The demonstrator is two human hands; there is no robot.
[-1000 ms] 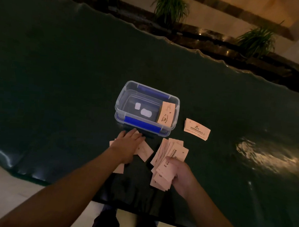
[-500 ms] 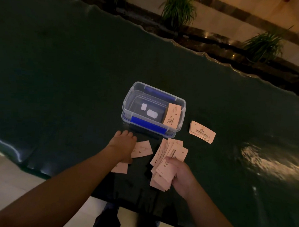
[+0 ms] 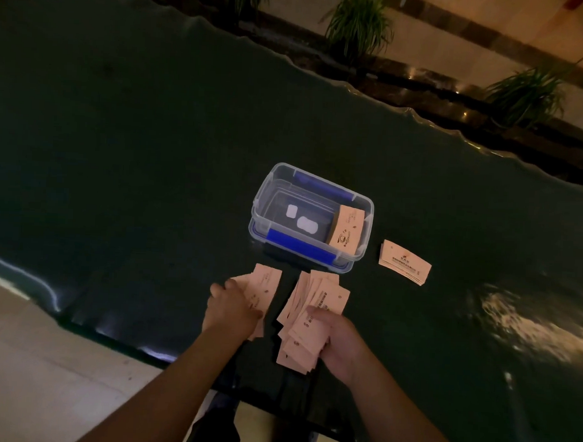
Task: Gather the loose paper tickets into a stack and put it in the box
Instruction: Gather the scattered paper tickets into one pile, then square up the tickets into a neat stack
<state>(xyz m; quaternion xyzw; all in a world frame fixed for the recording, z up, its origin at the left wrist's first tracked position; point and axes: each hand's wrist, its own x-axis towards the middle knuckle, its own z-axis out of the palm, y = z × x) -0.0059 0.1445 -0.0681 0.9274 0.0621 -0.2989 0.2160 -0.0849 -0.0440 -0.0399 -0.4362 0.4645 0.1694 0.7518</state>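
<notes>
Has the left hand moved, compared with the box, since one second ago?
Yes. The left hand has drawn back from the box toward the person, and it now holds a few tickets.

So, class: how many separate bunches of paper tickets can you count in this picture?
4: one in the left hand, one fanned in the right hand, one upright in the box, one on the table right of it.

The left hand (image 3: 234, 307) has pulled back from the box (image 3: 312, 218). It now grips the loose tickets (image 3: 264, 288) it was flattening
</notes>
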